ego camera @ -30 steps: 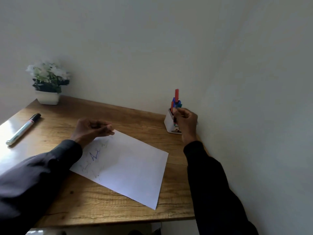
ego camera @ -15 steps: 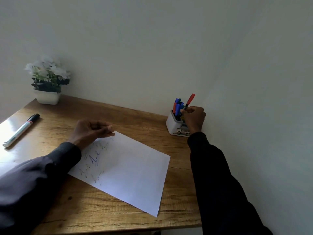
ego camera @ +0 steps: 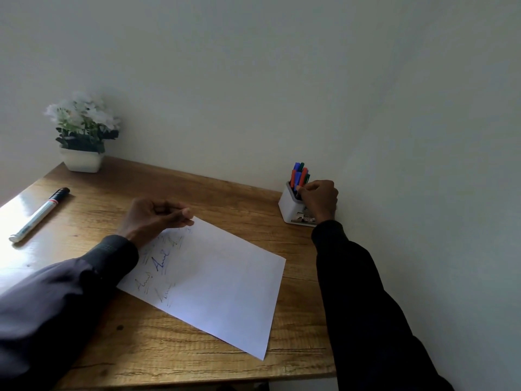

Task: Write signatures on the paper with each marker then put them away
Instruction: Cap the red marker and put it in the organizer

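Note:
A white sheet of paper (ego camera: 222,286) lies slanted on the wooden table (ego camera: 231,193), with several signatures near its left end. My left hand (ego camera: 155,218) rests on the paper's far left corner, fingers loosely curled and holding nothing. At the back right stands a white marker holder (ego camera: 287,207) with blue, green and red markers (ego camera: 298,172) upright in it. My right hand (ego camera: 320,198) is at the holder's rim, fingertips pinching the red marker (ego camera: 304,176) low on its barrel, now sunk in among the others.
A white marker with a black cap (ego camera: 39,215) lies on the table's left side in bright glare. A small white pot of white flowers (ego camera: 81,136) stands in the back left corner. Walls close the table in behind and on the right.
My right hand carried the red marker from above the holder, tilted it in, and it now stands low among the others. The left hand stayed on the paper.

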The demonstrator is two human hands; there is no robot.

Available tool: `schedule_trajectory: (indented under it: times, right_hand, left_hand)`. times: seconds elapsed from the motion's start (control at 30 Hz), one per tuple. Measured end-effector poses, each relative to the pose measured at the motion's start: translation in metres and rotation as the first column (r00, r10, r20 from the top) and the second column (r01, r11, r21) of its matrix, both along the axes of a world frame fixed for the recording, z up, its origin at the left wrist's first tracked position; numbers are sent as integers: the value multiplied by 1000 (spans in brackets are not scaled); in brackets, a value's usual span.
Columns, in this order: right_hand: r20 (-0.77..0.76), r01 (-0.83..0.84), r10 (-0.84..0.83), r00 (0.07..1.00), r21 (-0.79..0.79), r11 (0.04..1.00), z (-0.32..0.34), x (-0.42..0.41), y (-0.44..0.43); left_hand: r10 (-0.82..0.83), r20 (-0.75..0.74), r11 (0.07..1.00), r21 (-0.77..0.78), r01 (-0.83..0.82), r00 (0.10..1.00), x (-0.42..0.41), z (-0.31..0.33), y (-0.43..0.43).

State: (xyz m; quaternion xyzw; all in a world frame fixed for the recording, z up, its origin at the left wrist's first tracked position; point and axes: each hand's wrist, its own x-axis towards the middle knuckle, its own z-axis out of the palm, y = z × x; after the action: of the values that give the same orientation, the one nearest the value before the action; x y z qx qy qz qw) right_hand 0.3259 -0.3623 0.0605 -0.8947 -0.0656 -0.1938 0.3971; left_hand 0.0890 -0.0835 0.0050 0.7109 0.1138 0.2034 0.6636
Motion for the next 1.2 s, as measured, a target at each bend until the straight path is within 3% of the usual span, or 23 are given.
schedule_trajectory:
  times: [0.33, 0.63, 0.83, 0.97, 1.1, 1.2]
  right_hand:
    - [0, 2, -2, 1000, -14, 1000, -8, -9, 1]
    - [106, 43, -60, 992, 163, 986, -9, -36, 11]
    - [15, -272, 281, 960, 294, 916, -36, -80, 39]
    - [-125, -408, 468, 875, 329, 851, -49, -101, 60]
    - [-160, -520, 601, 783, 362, 774, -53, -116, 77]
    - [-170, -605, 666, 727, 301, 737, -57, -125, 92]
  left_hand:
    - [5, 0, 1000, -9, -5, 1000, 2, -2, 1]
    - [-3, 2, 1000, 10, 3, 1000, 4, -4, 5]
    - [20, -7, 1000, 9, -20, 1000, -3, -2, 5]
    - [64, -31, 998, -25, -65, 997, -16, -1, 10]
    - [95, -34, 995, -39, -96, 995, -42, 1, 21]
    - [114, -37, 992, -56, -116, 993, -67, 2, 32]
